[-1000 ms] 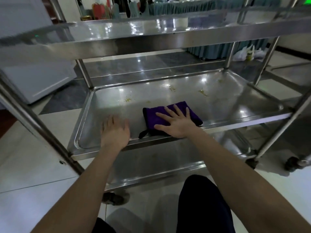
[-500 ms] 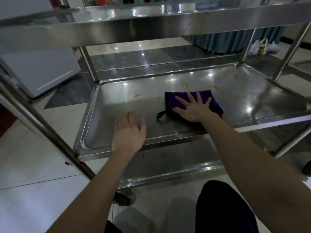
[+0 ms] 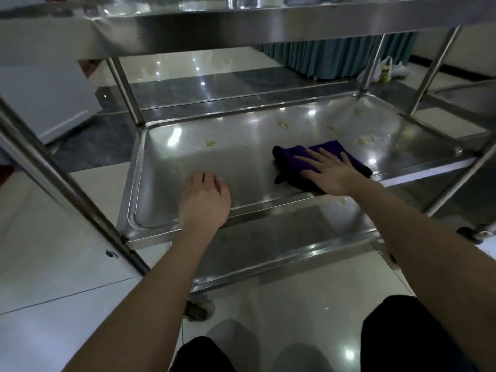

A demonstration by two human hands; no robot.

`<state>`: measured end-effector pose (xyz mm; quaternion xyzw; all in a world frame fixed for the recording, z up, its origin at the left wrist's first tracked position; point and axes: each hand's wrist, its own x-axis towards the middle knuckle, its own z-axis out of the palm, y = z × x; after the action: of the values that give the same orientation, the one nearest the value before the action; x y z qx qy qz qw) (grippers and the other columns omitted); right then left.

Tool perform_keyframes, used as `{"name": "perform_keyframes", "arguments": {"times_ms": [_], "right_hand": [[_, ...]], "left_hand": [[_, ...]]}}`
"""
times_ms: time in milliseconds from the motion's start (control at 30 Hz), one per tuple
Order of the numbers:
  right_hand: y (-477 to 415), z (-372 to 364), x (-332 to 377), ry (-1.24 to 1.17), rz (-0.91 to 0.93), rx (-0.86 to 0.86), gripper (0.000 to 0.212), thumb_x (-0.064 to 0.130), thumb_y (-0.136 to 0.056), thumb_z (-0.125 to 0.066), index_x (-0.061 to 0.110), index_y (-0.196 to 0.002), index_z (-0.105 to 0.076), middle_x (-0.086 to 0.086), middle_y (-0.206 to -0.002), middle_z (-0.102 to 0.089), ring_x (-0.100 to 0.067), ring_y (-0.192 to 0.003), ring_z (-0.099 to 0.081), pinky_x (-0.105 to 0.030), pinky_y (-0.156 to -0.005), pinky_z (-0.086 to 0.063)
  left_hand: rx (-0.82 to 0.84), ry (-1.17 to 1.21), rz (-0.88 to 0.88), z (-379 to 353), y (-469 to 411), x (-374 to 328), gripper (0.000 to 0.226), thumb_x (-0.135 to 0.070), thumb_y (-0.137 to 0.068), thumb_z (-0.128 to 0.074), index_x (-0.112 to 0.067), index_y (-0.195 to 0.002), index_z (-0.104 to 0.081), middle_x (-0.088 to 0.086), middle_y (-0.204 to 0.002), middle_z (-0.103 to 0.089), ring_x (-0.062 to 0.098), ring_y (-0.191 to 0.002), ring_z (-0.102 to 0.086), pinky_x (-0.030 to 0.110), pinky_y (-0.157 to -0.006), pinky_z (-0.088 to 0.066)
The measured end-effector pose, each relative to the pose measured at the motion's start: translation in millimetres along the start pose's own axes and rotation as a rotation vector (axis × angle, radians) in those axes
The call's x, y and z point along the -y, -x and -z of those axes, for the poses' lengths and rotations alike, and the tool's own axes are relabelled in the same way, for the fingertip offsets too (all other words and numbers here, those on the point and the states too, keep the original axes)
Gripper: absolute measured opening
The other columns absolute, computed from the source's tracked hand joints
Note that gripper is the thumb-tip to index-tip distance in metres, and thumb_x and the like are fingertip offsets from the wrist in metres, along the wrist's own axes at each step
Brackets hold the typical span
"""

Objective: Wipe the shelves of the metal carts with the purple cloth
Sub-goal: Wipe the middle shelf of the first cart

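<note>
My right hand (image 3: 331,171) presses flat, fingers spread, on the purple cloth (image 3: 284,158), covering its near half. My left hand (image 3: 205,204) rests on the shelf (image 3: 171,167), holding nothing, its loosely curled fingertips hidden.

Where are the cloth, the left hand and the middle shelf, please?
cloth (image 3: 285,158): head view, bare left part.
left hand (image 3: 205,203): head view, back of hand.
middle shelf (image 3: 185,165): head view, bare tray floor.

Folded purple cloth (image 3: 295,159) (dark), flat on steel cart's middle shelf (image 3: 188,167)
</note>
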<state>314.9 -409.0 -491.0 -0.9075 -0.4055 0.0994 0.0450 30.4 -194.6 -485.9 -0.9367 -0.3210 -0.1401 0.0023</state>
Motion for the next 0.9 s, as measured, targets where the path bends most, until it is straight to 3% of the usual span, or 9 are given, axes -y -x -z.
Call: {"name": "perform_keyframes", "arguments": {"times_ms": [100, 200, 367, 467, 600, 667, 733, 800, 900], "right_hand": [[2, 0, -1, 0.027, -0.072, -0.017, 0.074, 0.080, -0.093, -0.010, 0.063, -0.164, 0.001, 0.021, -0.179, 0.007, -0.017, -0.167, 0.010, -0.066, -0.128, 0.012], [0, -2, 13, 0.021, -0.071, -0.038, 0.069, 0.078, -0.099, -0.013, 0.061, -0.165, 0.002, 0.016, -0.180, 0.008, -0.021, -0.167, 0.011, -0.069, -0.126, 0.015], [0, 2, 24, 0.028, -0.085, -0.016, 0.070, 0.076, -0.100, -0.013, 0.059, -0.165, 0.004, 0.012, -0.181, 0.010, -0.025, -0.167, 0.013, -0.071, -0.125, 0.015], [-2, 2, 27, 0.033, -0.078, -0.020, 0.069, 0.074, -0.103, -0.014, 0.057, -0.167, 0.005, 0.009, -0.181, 0.011, -0.028, -0.167, 0.015, -0.074, -0.124, 0.015], [-8, -3, 33, 0.016, -0.038, -0.004, 0.072, 0.075, -0.102, -0.013, 0.052, -0.168, 0.003, 0.004, -0.181, 0.012, -0.034, -0.166, 0.015, -0.077, -0.120, 0.019], [-12, -6, 32, -0.001, -0.022, -0.003, 0.072, 0.075, -0.103, -0.014, 0.051, -0.169, 0.003, 0.003, -0.181, 0.013, -0.035, -0.166, 0.017, -0.077, -0.117, 0.022], [-14, -6, 33, -0.018, 0.005, 0.007, 0.072, 0.073, -0.105, -0.015, 0.048, -0.170, 0.003, 0.001, -0.181, 0.015, -0.038, -0.165, 0.018, -0.078, -0.114, 0.024], [-14, -6, 34, -0.012, 0.031, 0.020, 0.071, 0.070, -0.106, -0.015, 0.046, -0.170, 0.004, 0.000, -0.181, 0.017, -0.039, -0.164, 0.020, -0.078, -0.113, 0.026], [-14, -4, 22, -0.008, 0.130, 0.031, 0.069, 0.066, -0.108, -0.016, 0.045, -0.171, 0.003, 0.001, -0.181, 0.015, -0.037, -0.165, 0.019, -0.076, -0.115, 0.025]], "left_hand": [[-0.059, 0.085, 0.036, -2, 2, -2, 0.046, -0.023, -0.108, -0.032, 0.003, -0.111, -0.070, 0.025, -0.108, -0.067, 0.041, -0.097, -0.060, 0.051, -0.082, -0.045], [-0.205, 0.128, 0.009, -14, -3, 2, 0.038, -0.022, -0.104, -0.047, 0.005, -0.098, -0.072, 0.028, -0.095, -0.066, 0.045, -0.087, -0.062, 0.051, -0.074, -0.048], [-0.125, 0.143, 0.034, -13, -7, 7, 0.044, -0.033, -0.107, -0.039, -0.003, -0.107, -0.071, 0.021, -0.107, -0.066, 0.043, -0.098, -0.060, 0.051, -0.077, -0.051], [-0.211, 0.182, 0.029, -8, -7, 4, 0.040, -0.039, -0.109, -0.044, -0.010, -0.109, -0.072, 0.014, -0.111, -0.067, 0.039, -0.098, -0.063, 0.049, -0.080, -0.052], [-0.362, -0.001, -0.089, 0, -4, 2, 0.037, -0.030, -0.107, -0.045, -0.006, -0.103, -0.073, 0.018, -0.103, -0.069, 0.042, -0.097, -0.060, 0.051, -0.088, -0.048], [-0.381, 0.103, -0.031, 7, -9, -30, 0.042, -0.029, -0.106, -0.041, -0.003, -0.104, -0.073, 0.022, -0.104, -0.069, 0.043, -0.099, -0.060, 0.052, -0.087, -0.049], [-0.300, 0.204, 0.036, 9, -23, -76, 0.044, -0.026, -0.110, -0.036, 0.000, -0.118, -0.070, 0.023, -0.116, -0.068, 0.043, -0.106, -0.060, 0.051, -0.090, -0.048], [-0.149, 0.123, 0.087, 0, -37, -112, 0.043, -0.022, -0.115, -0.028, -0.002, -0.137, -0.059, 0.020, -0.133, -0.062, 0.040, -0.117, -0.057, 0.049, -0.094, -0.045], [-0.048, 0.008, 0.146, -15, -41, -125, 0.039, -0.016, -0.113, -0.030, 0.001, -0.136, -0.057, 0.024, -0.123, -0.063, 0.042, -0.111, -0.059, 0.052, -0.087, -0.050]]}}
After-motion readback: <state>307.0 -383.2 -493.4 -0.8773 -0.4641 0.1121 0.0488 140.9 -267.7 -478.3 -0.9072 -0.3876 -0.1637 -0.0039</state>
